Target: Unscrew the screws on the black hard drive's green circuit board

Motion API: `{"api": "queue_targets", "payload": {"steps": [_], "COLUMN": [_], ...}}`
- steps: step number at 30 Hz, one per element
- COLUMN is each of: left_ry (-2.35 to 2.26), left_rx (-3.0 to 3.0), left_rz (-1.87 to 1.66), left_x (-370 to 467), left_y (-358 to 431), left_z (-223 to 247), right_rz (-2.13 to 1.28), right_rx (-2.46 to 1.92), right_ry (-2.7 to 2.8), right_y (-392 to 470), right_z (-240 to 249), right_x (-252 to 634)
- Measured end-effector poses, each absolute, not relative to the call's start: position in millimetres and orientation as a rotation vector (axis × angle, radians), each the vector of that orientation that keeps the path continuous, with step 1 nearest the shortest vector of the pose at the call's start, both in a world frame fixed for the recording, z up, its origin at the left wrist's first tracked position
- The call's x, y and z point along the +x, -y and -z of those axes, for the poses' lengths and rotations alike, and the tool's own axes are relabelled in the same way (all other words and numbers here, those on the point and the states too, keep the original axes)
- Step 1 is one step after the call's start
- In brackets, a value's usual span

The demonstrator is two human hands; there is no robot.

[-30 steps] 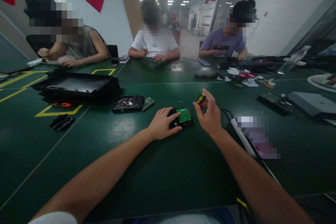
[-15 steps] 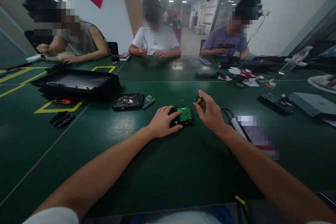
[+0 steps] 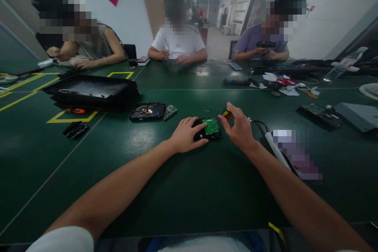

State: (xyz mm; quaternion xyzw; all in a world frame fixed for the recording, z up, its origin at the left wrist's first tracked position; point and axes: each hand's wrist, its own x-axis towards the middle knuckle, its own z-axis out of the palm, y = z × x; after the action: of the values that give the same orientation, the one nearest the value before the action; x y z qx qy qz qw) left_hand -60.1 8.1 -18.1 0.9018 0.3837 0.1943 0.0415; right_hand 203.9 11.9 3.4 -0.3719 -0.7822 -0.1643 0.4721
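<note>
A black hard drive (image 3: 215, 135) with a green circuit board (image 3: 211, 126) lies flat on the table in front of me. My left hand (image 3: 186, 136) grips its left end, thumb along the near edge and fingers spread over the top and far side. The index finger reaches onto the green board. Just right of the drive, my right hand (image 3: 238, 128) pinches the black-and-yellow handle of a screwdriver (image 3: 226, 113) between thumb and fingers. I cannot make out its shaft. Several tiny screws (image 3: 206, 110) lie beyond the drive.
Left are an opened drive (image 3: 147, 111), a loose circuit board (image 3: 170, 112), black trays (image 3: 91, 90) and a black bundle (image 3: 75, 129). Right are a cabled device (image 3: 277, 151), another drive (image 3: 320, 115) and a grey box (image 3: 358, 116). Three people (image 3: 177, 43) sit opposite.
The view has shifted slightly, so everything sits a little further right. My hands keep about the same places at the drive, with the screwdriver still held.
</note>
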Motion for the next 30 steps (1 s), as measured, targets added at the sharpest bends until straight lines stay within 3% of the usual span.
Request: {"api": "queue_targets", "payload": {"steps": [11,30], "left_ry": [-1.184,-1.170], "left_rx": [2.761,2.759], "left_rz": [-0.577,-0.560], "left_x": [-59.3,-55.3], "left_y": [-5.1,-5.1], "left_z": [13.5,12.9], "right_rz": [0.131,0.185], "right_rx": [-0.978,-1.011], "right_ry": [1.746,1.790], "right_y": [5.6,8.7], "right_z": [-8.4,-10.3], "right_x": [189.8,193.2]}}
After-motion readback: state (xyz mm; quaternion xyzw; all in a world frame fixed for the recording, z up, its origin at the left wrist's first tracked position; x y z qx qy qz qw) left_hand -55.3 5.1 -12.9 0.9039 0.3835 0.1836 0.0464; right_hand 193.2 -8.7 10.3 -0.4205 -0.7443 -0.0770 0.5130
